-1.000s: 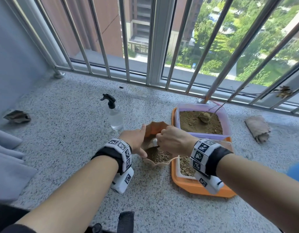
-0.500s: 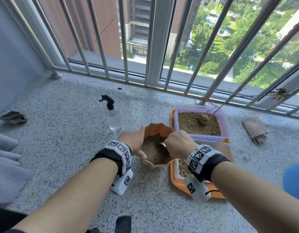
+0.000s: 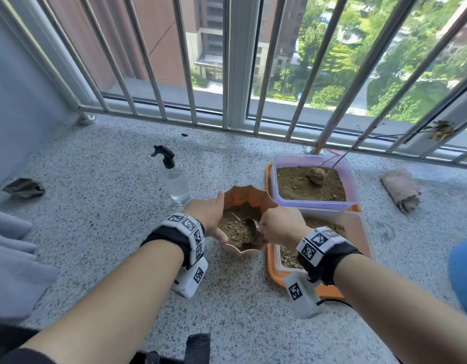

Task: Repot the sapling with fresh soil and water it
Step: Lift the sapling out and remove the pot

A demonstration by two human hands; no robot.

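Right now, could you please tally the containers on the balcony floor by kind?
Plastic tubs of soil: 2 (purple-rimmed tub, clear tub)
Flower pot: 1
Spray bottle: 1
Orange tray: 1
Total: 5

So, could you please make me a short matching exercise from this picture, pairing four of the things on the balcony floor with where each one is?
Things:
1. spray bottle
2. sapling
3. metal scoop
4. orange pot

Places:
A. lying on the soil in the purple-rimmed tub
B. held by the right hand, its bowl over the soil in the pot
C. standing on the floor, left of the pot
D. steadied at its rim by the left hand

Pairs: 1-C, 2-A, 3-B, 4-D
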